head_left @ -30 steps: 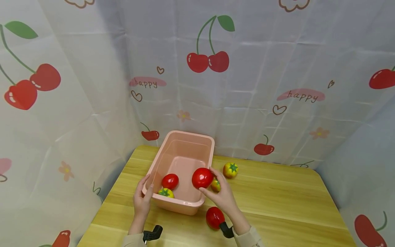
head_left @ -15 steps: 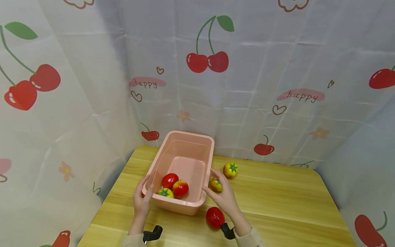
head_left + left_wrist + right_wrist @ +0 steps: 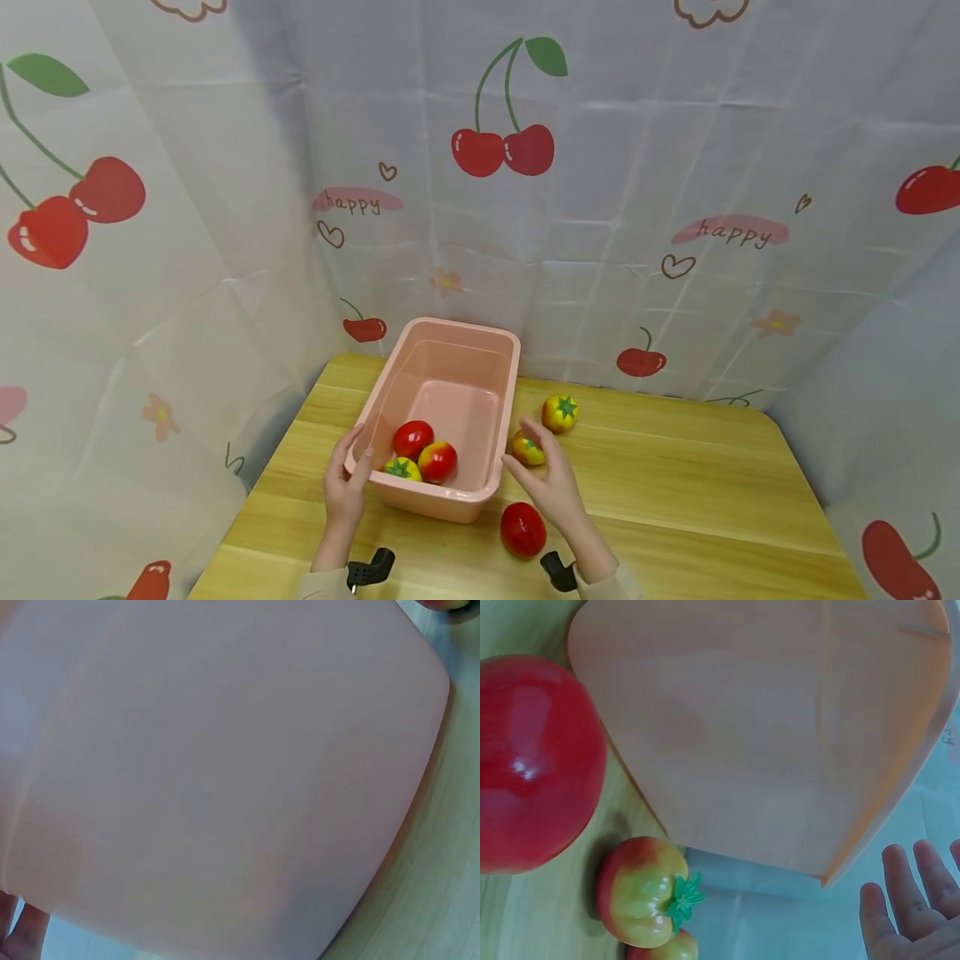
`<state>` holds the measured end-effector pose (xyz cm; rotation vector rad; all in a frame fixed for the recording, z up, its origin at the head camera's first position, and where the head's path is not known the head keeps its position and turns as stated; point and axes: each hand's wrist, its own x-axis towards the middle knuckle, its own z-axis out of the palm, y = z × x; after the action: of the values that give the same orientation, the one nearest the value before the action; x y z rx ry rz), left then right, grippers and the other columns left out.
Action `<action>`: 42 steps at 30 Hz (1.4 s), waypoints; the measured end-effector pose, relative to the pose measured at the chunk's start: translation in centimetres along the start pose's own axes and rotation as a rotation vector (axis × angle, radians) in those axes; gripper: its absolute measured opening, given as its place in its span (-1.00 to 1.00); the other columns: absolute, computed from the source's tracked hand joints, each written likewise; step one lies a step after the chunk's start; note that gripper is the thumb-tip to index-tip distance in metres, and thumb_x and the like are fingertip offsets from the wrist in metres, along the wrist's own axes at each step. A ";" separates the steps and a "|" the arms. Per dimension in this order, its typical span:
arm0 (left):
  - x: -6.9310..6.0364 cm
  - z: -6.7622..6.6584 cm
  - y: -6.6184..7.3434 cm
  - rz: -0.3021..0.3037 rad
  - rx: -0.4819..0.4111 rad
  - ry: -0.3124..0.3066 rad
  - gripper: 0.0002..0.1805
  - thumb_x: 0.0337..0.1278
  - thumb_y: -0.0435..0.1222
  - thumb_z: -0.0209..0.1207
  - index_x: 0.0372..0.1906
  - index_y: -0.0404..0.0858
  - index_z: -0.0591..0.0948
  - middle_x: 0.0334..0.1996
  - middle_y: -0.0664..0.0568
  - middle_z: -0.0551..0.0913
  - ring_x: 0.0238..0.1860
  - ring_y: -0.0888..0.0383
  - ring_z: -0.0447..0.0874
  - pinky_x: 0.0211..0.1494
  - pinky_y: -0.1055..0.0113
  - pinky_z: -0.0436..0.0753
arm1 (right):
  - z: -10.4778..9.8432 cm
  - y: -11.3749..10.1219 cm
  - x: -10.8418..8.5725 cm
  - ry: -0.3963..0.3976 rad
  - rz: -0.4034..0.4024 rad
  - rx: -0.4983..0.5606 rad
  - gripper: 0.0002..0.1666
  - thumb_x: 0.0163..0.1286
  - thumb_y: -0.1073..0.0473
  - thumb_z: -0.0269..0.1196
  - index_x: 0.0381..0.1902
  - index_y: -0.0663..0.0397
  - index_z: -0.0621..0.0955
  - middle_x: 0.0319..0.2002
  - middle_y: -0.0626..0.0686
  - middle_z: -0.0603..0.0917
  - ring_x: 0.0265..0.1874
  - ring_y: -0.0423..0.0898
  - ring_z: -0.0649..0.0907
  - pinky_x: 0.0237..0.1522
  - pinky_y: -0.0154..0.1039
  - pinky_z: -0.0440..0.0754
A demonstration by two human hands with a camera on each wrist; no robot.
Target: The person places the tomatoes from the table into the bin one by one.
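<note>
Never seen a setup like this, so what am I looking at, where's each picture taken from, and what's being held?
No machine here, just a person working bare-handed. The wide picture is taken by a camera on the head, the two close ones from the wrists. The left hand grips the corner of a pink tub. Inside are a red fruit, a red-yellow one and a yellow one with a green top. The right hand, beside the tub, holds nothing. Also on the table lie another red fruit and two yellowish ones.
</note>
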<state>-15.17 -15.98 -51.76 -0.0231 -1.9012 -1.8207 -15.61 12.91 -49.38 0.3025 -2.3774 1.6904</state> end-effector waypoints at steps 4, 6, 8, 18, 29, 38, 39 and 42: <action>0.0 0.0 -0.2 0.038 -0.001 0.002 -0.60 0.17 -0.58 0.04 0.14 -0.57 0.41 0.15 -0.42 0.41 0.12 0.04 0.42 0.09 0.58 0.42 | -0.1 0.2 -0.3 0.022 0.015 -0.018 -0.34 0.22 0.09 0.33 0.26 -0.06 0.39 0.18 0.01 0.50 0.16 -0.03 0.46 0.21 0.07 0.35; 0.1 0.0 -0.2 0.054 -0.003 0.003 -0.60 0.15 -0.59 0.04 0.13 -0.59 0.41 0.14 -0.43 0.41 0.13 -0.02 0.41 0.11 0.56 0.41 | -0.2 -0.2 -0.5 0.036 0.001 -0.026 -0.35 0.22 0.16 0.32 0.26 0.03 0.39 0.16 0.06 0.51 0.15 0.01 0.47 0.19 0.08 0.36; 0.1 0.0 -0.3 0.060 -0.005 0.002 -0.60 0.15 -0.59 0.04 0.13 -0.59 0.41 0.14 -0.43 0.41 0.13 0.00 0.42 0.11 0.56 0.42 | -0.3 -0.9 -0.8 0.043 -0.014 -0.029 -0.37 0.22 0.22 0.31 0.25 0.14 0.40 0.15 0.11 0.52 0.13 0.06 0.48 0.18 0.08 0.38; 0.1 0.1 -0.3 0.060 -0.015 -0.001 -0.59 0.15 -0.60 0.03 0.14 -0.59 0.41 0.14 -0.44 0.41 0.09 0.11 0.45 0.07 0.57 0.43 | -0.9 -2.1 -1.5 0.041 0.022 -0.021 -0.40 0.22 0.28 0.30 0.21 0.29 0.41 0.12 0.19 0.53 0.10 0.13 0.49 0.18 0.06 0.37; 0.1 0.1 -0.3 0.068 -0.026 -0.007 -0.59 0.15 -0.61 0.02 0.14 -0.61 0.39 0.14 -0.46 0.40 0.09 0.08 0.46 0.07 0.56 0.43 | -0.9 -1.6 -2.4 0.026 0.070 -0.063 -0.38 0.17 0.31 0.34 0.19 0.27 0.42 0.13 0.20 0.51 0.11 0.14 0.49 0.19 0.07 0.36; 0.1 0.1 -0.2 0.061 -0.023 -0.008 -0.59 0.16 -0.60 0.03 0.14 -0.60 0.40 0.14 -0.45 0.40 0.08 0.07 0.46 0.06 0.57 0.43 | -0.5 1.9 -3.0 0.024 0.087 -0.088 -0.27 0.07 0.28 0.42 0.22 0.21 0.42 0.13 0.21 0.51 0.14 0.13 0.47 0.19 0.12 0.33; 0.1 0.1 -0.2 0.058 -0.021 -0.008 -0.59 0.16 -0.60 0.03 0.14 -0.60 0.40 0.14 -0.44 0.40 0.08 0.06 0.46 0.06 0.57 0.43 | -0.4 2.5 -3.0 0.020 0.095 -0.099 -0.25 0.06 0.24 0.43 0.22 0.19 0.42 0.14 0.18 0.51 0.14 0.11 0.47 0.19 0.11 0.33; 0.1 0.0 -0.2 0.055 -0.015 -0.008 -0.59 0.16 -0.60 0.03 0.14 -0.59 0.40 0.14 -0.44 0.41 0.09 0.02 0.45 0.07 0.57 0.43 | -0.4 3.8 -3.2 0.003 0.126 -0.105 -0.21 0.04 0.14 0.46 0.24 0.11 0.42 0.16 0.12 0.50 0.16 0.06 0.45 0.21 0.07 0.32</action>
<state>-15.31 -15.99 -51.88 -0.0864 -1.8744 -1.8008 -13.62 14.65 -53.62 0.1359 -2.5206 1.6079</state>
